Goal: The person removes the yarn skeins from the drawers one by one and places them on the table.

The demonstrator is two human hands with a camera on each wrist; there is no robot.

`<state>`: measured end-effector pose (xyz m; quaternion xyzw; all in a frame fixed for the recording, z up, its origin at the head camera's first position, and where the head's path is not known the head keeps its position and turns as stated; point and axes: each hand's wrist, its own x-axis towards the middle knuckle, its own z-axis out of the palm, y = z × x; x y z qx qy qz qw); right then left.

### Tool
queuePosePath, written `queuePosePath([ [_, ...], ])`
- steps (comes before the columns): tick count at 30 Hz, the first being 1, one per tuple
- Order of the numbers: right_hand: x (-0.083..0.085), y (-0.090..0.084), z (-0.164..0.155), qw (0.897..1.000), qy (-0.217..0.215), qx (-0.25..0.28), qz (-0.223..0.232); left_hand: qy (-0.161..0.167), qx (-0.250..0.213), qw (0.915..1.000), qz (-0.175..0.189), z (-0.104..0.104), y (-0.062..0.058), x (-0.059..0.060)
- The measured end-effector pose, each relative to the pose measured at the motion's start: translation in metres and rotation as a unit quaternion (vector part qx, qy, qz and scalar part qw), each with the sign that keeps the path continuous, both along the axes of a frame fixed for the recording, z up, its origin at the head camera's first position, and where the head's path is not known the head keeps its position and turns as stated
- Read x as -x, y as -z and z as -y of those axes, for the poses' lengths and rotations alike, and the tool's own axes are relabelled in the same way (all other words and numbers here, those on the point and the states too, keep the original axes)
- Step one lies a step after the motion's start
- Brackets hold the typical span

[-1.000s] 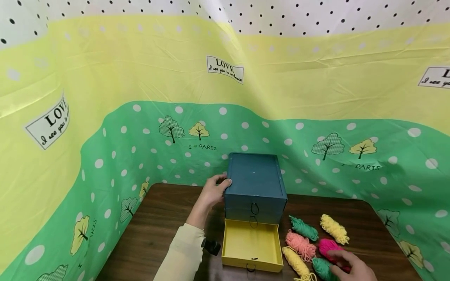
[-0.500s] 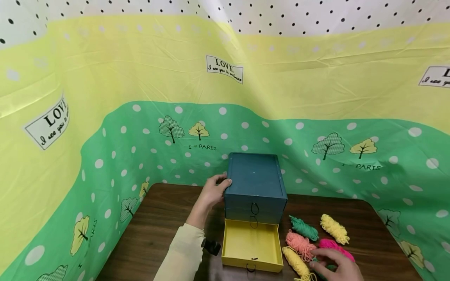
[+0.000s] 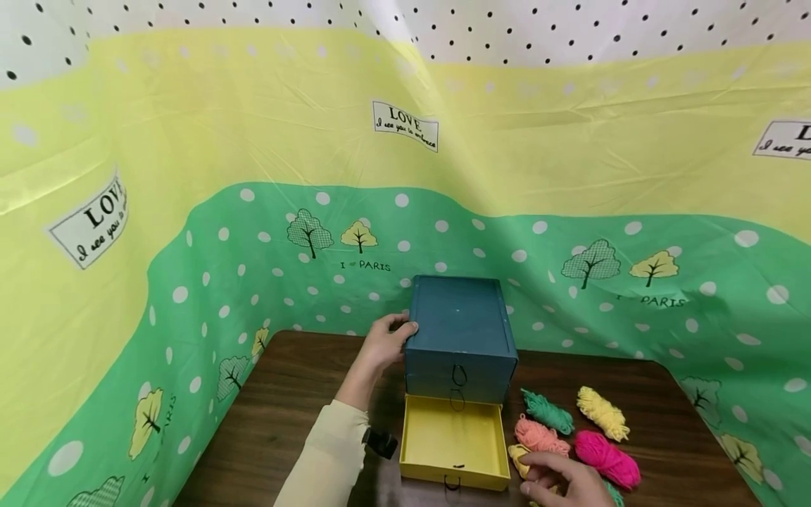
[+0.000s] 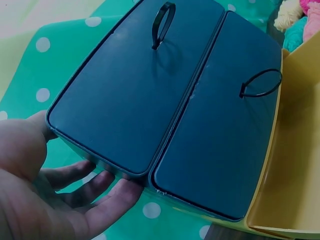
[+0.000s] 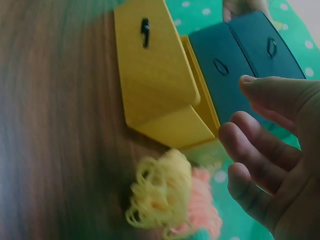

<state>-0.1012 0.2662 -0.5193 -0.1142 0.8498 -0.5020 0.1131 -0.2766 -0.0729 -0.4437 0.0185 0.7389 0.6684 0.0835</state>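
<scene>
A stacked drawer box [image 3: 459, 317] has two blue drawers pushed in, each with a black loop pull. Its bottom yellow drawer [image 3: 431, 474] is pulled out, with nothing inside. My left hand [image 3: 380, 348] rests against the box's left side, thumb on the top edge; the left wrist view has its fingers [image 4: 117, 195] extended along the wall. Over the front yellow yarn skein [image 3: 518, 458] hovers my right hand [image 3: 567, 482], partly covering it. In the right wrist view, this hand's loosely bent fingers hold nothing, and the yellow skein lies beside the coral skein [image 5: 202, 210].
Right of the drawer lie more yarn skeins: a green skein [image 3: 548, 413], a far yellow skein [image 3: 603, 414] and a magenta skein [image 3: 606, 459]. Another green skein [image 3: 614, 493] is mostly hidden by my right hand. A patterned curtain [image 3: 355, 296] surrounds the wooden table [image 3: 266, 422].
My right hand has moved left, from over the magenta and near green skeins to the front yellow skein. The magenta skein is now uncovered. My left hand stays on the box.
</scene>
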Motion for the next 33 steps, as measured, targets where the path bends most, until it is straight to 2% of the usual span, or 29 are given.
queuePosePath([
  [7,0.004,0.007,0.018,0.996,-0.072,0.051,0.0,-0.008,-0.004,0.9999,0.006,-0.001,0.0,0.002],
  [11,0.005,0.011,0.028,0.992,-0.099,0.076,0.002,-0.01,-0.008,0.9999,0.002,-0.001,0.001,0.003],
  [17,0.005,0.024,0.042,0.988,-0.123,0.088,-0.023,-0.019,-0.008,0.9998,0.002,0.0,0.005,0.004],
  [21,0.007,0.03,0.05,0.989,-0.119,0.081,-0.02,-0.02,-0.012,0.9997,0.001,0.001,0.007,0.002],
  [24,0.007,0.032,0.055,0.99,-0.116,0.081,0.001,-0.015,-0.017,0.9997,-0.002,0.002,0.006,0.001],
  [30,0.006,0.038,0.062,0.984,-0.117,0.099,0.089,-0.009,-0.025,0.9996,-0.008,0.003,0.008,0.0],
  [33,0.008,0.043,0.064,0.98,-0.143,0.11,0.086,-0.009,-0.027,0.9996,-0.008,0.003,0.009,0.001],
])
